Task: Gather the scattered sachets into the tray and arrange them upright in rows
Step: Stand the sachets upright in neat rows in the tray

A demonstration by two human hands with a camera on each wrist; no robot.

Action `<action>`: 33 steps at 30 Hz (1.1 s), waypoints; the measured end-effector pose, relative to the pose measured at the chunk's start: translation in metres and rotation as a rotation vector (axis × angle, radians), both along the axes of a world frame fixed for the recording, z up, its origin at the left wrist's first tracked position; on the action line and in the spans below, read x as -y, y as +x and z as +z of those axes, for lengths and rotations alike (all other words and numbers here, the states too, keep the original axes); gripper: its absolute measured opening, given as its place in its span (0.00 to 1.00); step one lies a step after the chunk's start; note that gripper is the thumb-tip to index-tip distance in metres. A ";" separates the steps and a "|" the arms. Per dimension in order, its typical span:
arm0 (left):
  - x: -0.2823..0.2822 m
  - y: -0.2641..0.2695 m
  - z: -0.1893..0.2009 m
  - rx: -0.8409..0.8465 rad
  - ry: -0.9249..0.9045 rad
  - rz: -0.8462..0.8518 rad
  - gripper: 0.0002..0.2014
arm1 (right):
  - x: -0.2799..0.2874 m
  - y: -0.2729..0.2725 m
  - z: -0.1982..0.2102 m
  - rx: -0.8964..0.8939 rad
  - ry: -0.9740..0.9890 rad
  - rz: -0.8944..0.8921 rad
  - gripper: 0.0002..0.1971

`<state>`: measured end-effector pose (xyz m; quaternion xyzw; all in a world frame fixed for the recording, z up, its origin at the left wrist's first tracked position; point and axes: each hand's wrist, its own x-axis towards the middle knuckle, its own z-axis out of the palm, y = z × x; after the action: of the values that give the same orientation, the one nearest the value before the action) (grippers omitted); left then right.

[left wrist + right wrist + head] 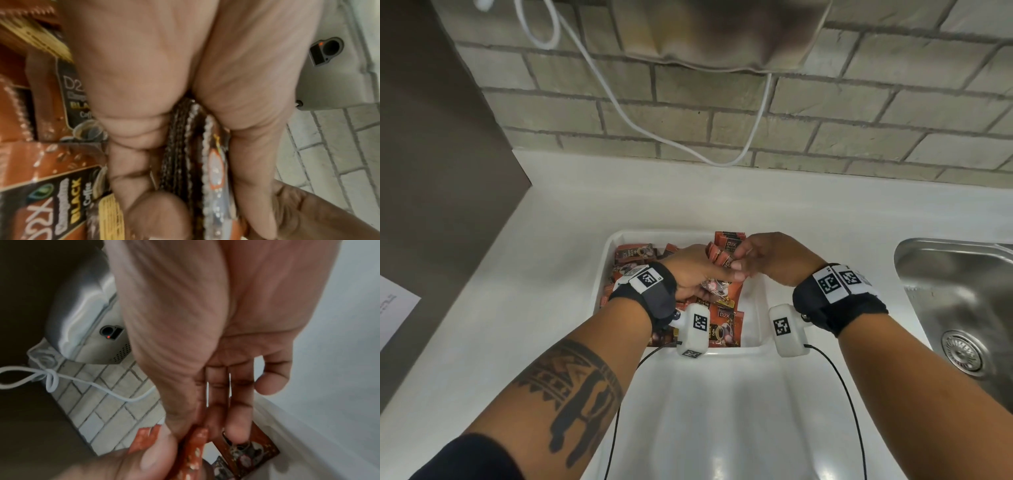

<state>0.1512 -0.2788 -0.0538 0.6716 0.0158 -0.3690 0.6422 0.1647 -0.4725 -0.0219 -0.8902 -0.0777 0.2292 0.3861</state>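
Over the white tray (599,274), which sits on the pale counter (544,240) just below the middle of the head view, both hands meet above a heap of orange-brown coffee sachets (726,308). At roughly ten o'clock from the tray's centre, the left hand (688,270) has its fingers and thumb curled around a small stack of sachets (717,257) held on edge; the left wrist view shows the stack's crimped edges (191,146) squeezed between the thumb and the curled fingers (131,162). At about two o'clock, the right hand (770,257) reaches in to the same stack, its thumb and forefinger pinching a sachet at the stack's near end (the right wrist view shows an orange packet (193,451) caught between them, with the other fingers (238,410) extended and loose). Behind the hands, at twelve o'clock in the tray, one sachet (729,241) stands upright against the far wall, while loose sachets lie flat and jumbled across the left half and near end. A steel sink (962,308) lies at three o'clock, beside the tray, and a white cable (619,109) hangs across the brick wall (825,113) at twelve o'clock.
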 end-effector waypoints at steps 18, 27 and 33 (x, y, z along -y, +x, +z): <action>0.001 -0.007 0.004 -0.130 0.258 -0.097 0.11 | 0.005 0.025 0.012 0.526 -0.249 -0.043 0.03; 0.030 -0.001 -0.001 -0.091 0.289 -0.210 0.07 | -0.016 0.034 -0.011 0.386 -0.582 0.034 0.09; 0.032 0.006 -0.007 -0.117 0.307 -0.177 0.08 | -0.017 0.034 -0.019 0.367 -0.480 -0.061 0.06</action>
<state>0.1576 -0.3111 -0.0606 0.7380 0.0498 -0.4558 0.4951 0.1985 -0.4552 -0.0414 -0.9845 -0.0627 0.0648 0.1507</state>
